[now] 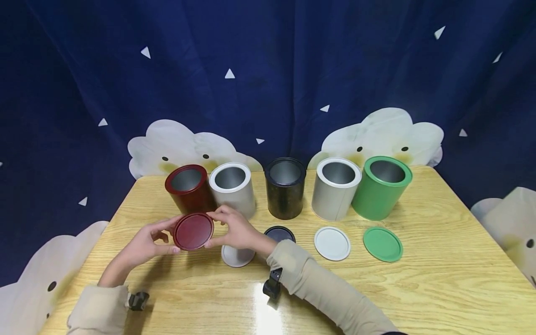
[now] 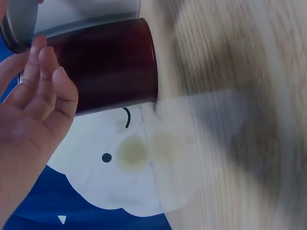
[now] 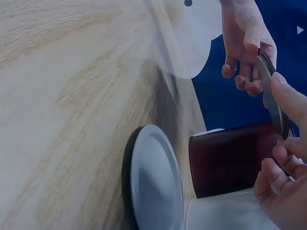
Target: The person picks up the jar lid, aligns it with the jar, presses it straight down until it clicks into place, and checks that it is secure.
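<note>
A round dark red lid (image 1: 193,231) is held up in front of the red can (image 1: 197,199), its flat face towards the head camera. My left hand (image 1: 142,243) holds its left edge, thumb low and fingers behind. On the opposite edge, my right hand (image 1: 237,228) pinches it between thumb and fingers. The right wrist view shows the lid (image 3: 272,91) edge-on between both hands. The red can stands open at the left end of a row, and a white lid (image 1: 237,257) lies below my right hand.
Right of the red can stand an open white can (image 1: 242,201), a black can (image 1: 285,199), another white can (image 1: 332,201) and a green can (image 1: 376,195). A black lid (image 1: 277,233), a white lid (image 1: 332,243) and a green lid (image 1: 383,244) lie in front. A dark blue curtain (image 1: 268,70) hangs behind.
</note>
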{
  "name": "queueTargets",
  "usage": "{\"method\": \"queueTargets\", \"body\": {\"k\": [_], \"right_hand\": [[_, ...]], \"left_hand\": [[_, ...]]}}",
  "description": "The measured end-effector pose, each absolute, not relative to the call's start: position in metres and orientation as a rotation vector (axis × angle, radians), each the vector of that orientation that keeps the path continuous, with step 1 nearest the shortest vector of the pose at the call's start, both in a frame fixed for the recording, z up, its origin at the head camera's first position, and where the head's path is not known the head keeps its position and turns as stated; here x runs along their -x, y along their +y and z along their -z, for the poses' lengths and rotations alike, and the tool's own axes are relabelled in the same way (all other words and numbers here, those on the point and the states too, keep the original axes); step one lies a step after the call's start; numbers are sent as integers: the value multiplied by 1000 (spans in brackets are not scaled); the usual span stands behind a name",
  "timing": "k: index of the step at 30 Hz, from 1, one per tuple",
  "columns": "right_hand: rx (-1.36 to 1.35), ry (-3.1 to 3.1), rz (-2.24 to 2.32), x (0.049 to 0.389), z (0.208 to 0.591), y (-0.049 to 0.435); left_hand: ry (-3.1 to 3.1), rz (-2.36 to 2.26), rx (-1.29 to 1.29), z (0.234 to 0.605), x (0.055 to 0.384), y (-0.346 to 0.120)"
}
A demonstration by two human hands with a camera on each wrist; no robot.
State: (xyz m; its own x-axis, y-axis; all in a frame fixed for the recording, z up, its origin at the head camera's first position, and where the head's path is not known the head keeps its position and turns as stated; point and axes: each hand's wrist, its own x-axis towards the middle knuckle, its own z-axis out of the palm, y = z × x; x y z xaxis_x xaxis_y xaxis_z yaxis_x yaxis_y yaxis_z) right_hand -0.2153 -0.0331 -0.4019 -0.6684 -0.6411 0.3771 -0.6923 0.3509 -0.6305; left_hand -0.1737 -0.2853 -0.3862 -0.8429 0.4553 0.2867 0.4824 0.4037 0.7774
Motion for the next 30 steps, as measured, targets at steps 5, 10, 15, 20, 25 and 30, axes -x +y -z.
{"method": "queueTargets", "body": {"k": [5, 10, 15, 20, 25, 30], "right_hand": [[-1229, -2528, -1254, 216, 398, -32], [-1214, -2511, -1302, 214, 392, -32], [-1217, -2489, -1298, 214, 385, -34], [-1217, -2491, -1310, 216, 377, -34], [-1192, -2516, -1282, 216, 366, -35], [-1173, -2551, -1265, 218, 352, -36]], "left_hand": [[-2562, 1409, 816, 385, 171, -282], [-2542, 1410, 831, 381, 171, -281], [-2498, 1402, 838, 376, 172, -280], [-2484, 1377, 847, 371, 175, -280], [-2488, 1346, 866, 361, 179, -281], [-2485, 1350, 851, 353, 183, -282]]}}
